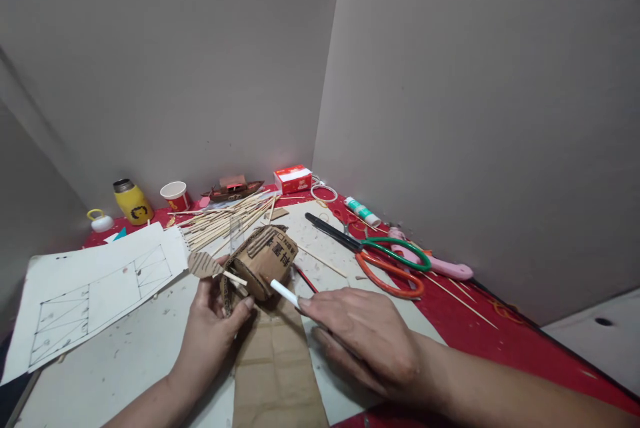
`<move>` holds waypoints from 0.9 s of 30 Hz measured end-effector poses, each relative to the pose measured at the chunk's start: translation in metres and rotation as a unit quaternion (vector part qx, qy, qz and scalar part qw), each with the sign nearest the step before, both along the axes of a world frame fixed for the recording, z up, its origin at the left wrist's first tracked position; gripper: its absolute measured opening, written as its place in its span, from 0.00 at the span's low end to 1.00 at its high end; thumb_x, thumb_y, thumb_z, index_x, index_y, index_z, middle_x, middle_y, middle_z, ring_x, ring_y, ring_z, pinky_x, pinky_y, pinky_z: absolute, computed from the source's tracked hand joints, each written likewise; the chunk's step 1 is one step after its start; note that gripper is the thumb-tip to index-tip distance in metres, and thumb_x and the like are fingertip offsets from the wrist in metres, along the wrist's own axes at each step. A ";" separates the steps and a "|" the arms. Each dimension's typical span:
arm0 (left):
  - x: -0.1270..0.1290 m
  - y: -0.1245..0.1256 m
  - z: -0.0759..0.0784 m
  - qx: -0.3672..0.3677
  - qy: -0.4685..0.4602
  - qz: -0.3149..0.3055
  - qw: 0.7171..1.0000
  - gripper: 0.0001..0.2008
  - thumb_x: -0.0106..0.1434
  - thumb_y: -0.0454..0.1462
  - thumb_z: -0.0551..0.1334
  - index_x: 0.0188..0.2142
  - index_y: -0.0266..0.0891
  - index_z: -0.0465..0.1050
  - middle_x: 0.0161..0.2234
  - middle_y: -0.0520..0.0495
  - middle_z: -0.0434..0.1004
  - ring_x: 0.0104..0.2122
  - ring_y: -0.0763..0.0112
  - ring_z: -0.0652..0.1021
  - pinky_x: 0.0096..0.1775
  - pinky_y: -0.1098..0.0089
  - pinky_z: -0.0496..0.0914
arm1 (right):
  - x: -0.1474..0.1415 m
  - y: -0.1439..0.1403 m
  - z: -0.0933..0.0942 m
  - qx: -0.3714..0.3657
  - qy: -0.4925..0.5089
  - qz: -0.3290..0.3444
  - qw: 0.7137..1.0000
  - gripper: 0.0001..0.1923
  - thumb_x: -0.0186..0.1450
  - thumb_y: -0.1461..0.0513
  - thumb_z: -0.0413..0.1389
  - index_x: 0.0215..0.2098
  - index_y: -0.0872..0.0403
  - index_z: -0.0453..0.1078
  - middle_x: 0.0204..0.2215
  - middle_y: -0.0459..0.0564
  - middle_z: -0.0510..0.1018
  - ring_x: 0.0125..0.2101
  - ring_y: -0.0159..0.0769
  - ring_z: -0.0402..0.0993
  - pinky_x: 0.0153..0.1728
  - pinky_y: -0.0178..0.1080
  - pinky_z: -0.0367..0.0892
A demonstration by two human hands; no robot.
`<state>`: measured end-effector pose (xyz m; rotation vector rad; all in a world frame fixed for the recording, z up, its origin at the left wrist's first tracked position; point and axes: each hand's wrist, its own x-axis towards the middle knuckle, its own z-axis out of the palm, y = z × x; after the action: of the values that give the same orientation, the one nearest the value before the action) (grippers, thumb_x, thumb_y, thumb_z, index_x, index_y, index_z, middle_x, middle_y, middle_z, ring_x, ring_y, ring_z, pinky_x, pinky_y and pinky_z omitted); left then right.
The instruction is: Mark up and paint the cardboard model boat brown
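Note:
A rounded cardboard model (270, 258) with printed characters on its side sits near the middle of the table. My left hand (215, 318) is closed at its near left edge, gripping the model. An oval cardboard paddle (204, 265) with dark lines, on a short wooden stick, juts out above the left fingers. My right hand (363, 335) pinches a thin white stick (284, 293) whose tip points at the model's right side. Just beyond those fingers lies a red and black pencil-like rod (306, 279). Under the model runs a strip of brown cardboard (277, 375).
Behind are many thin wooden sticks (225, 218), a model boat (233, 189), a red box (293, 179), a paper cup (175, 195) and a yellow bottle (133, 203). Large scissors (365, 248) and a pink glue gun (445, 267) lie right. A drawing sheet (105, 295) is left.

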<state>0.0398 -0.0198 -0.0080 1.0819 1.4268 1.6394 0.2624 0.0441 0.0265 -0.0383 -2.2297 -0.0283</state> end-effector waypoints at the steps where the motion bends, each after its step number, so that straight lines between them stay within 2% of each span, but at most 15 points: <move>1: 0.000 0.000 0.002 -0.003 -0.017 0.001 1.000 0.38 0.54 0.39 0.72 0.62 0.46 0.61 0.57 0.42 0.73 0.58 0.61 0.73 0.59 0.64 0.66 | 0.001 0.002 0.000 -0.003 0.002 -0.007 1.000 0.19 0.66 0.71 0.51 0.56 0.64 0.65 0.33 0.58 0.83 0.35 0.39 0.83 0.33 0.38 0.78; 4: 0.000 0.001 0.004 -0.023 -0.060 -0.005 0.998 0.38 0.53 0.39 0.73 0.61 0.46 0.61 0.58 0.43 0.73 0.58 0.60 0.72 0.59 0.63 0.65 | 0.003 0.008 -0.002 -0.009 0.011 -0.031 0.999 0.19 0.66 0.71 0.52 0.56 0.63 0.65 0.35 0.59 0.84 0.36 0.40 0.83 0.35 0.39 0.79; 8: -0.001 0.000 0.003 -0.040 -0.071 -0.011 0.997 0.37 0.52 0.40 0.74 0.59 0.45 0.63 0.59 0.42 0.71 0.58 0.58 0.72 0.59 0.62 0.65 | 0.002 0.017 -0.005 -0.016 -0.007 -0.028 0.999 0.19 0.67 0.71 0.51 0.56 0.63 0.66 0.39 0.59 0.83 0.40 0.40 0.83 0.39 0.40 0.79; 13: -0.001 0.002 0.001 -0.026 -0.068 -0.011 0.997 0.36 0.52 0.39 0.73 0.59 0.45 0.63 0.60 0.43 0.70 0.62 0.58 0.68 0.61 0.61 0.63 | 0.002 0.017 -0.005 -0.032 -0.006 -0.094 0.995 0.19 0.67 0.72 0.52 0.56 0.60 0.66 0.38 0.58 0.83 0.37 0.39 0.82 0.38 0.39 0.79; 17: -0.002 0.001 0.001 -0.034 -0.058 -0.017 0.998 0.37 0.52 0.39 0.73 0.60 0.45 0.62 0.60 0.42 0.70 0.60 0.57 0.70 0.61 0.60 0.63 | 0.001 0.016 -0.006 -0.026 -0.021 -0.040 0.999 0.21 0.68 0.70 0.51 0.59 0.60 0.63 0.38 0.56 0.83 0.37 0.38 0.82 0.37 0.39 0.79; 21: -0.003 0.000 0.000 -0.042 -0.049 -0.023 0.998 0.37 0.53 0.40 0.73 0.60 0.44 0.62 0.60 0.40 0.71 0.59 0.56 0.71 0.60 0.59 0.65 | 0.001 0.018 -0.007 -0.040 -0.008 -0.094 0.995 0.20 0.68 0.71 0.52 0.58 0.59 0.65 0.39 0.57 0.84 0.37 0.38 0.82 0.37 0.39 0.78; 25: -0.003 0.000 0.001 -0.039 -0.053 -0.025 0.998 0.37 0.52 0.40 0.73 0.59 0.43 0.63 0.60 0.40 0.71 0.59 0.56 0.71 0.60 0.59 0.64 | 0.001 0.017 -0.008 -0.019 -0.013 -0.047 0.999 0.22 0.67 0.71 0.53 0.59 0.61 0.64 0.36 0.57 0.84 0.36 0.38 0.83 0.35 0.39 0.78; 27: -0.003 0.000 0.002 -0.040 -0.064 -0.023 0.997 0.37 0.52 0.40 0.74 0.59 0.43 0.63 0.59 0.40 0.71 0.59 0.55 0.71 0.60 0.59 0.65 | 0.002 0.017 -0.009 -0.021 0.000 -0.071 0.997 0.22 0.66 0.71 0.53 0.59 0.60 0.64 0.36 0.56 0.84 0.35 0.38 0.83 0.34 0.39 0.78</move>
<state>0.0369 -0.0194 -0.0063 0.9410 1.3622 1.5774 0.2648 0.0607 0.0178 -0.2186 -2.2231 -0.0597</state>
